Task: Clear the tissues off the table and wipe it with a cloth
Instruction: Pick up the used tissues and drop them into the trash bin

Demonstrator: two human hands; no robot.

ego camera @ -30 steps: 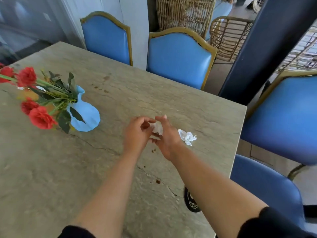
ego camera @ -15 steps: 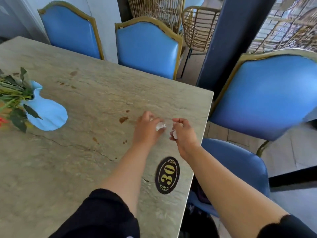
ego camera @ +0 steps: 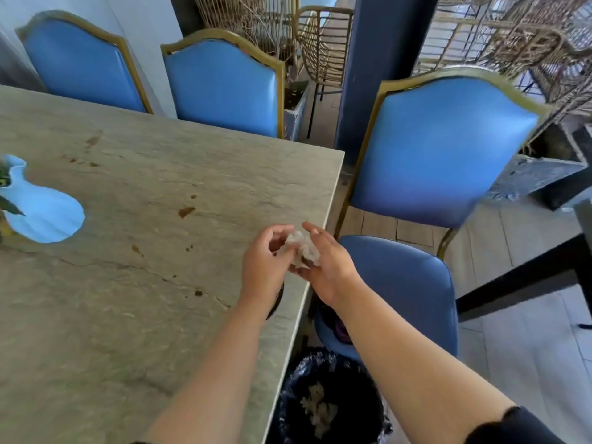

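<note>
Crumpled white tissues [ego camera: 301,251] sit bunched between my two hands near the right edge of the stone table [ego camera: 134,283]. My left hand [ego camera: 264,267] curls its fingers against the wad from the left. My right hand [ego camera: 326,267] cups it from the right with the fingers half spread. Both hands hover just over the table's edge. Brown stains [ego camera: 185,211] dot the tabletop. No cloth is in view.
A bin with a black liner [ego camera: 330,402] stands on the floor under the table's edge, with tissues inside. A blue vase [ego camera: 45,216] stands at the left. Blue chairs [ego camera: 442,149] ring the table, one close on the right. My left wrist covers a dark oval plaque.
The loose tissue has been gathered off the table; both hands have come together around one wad at the table's right edge. The view has swung right and down, revealing the bin.
</note>
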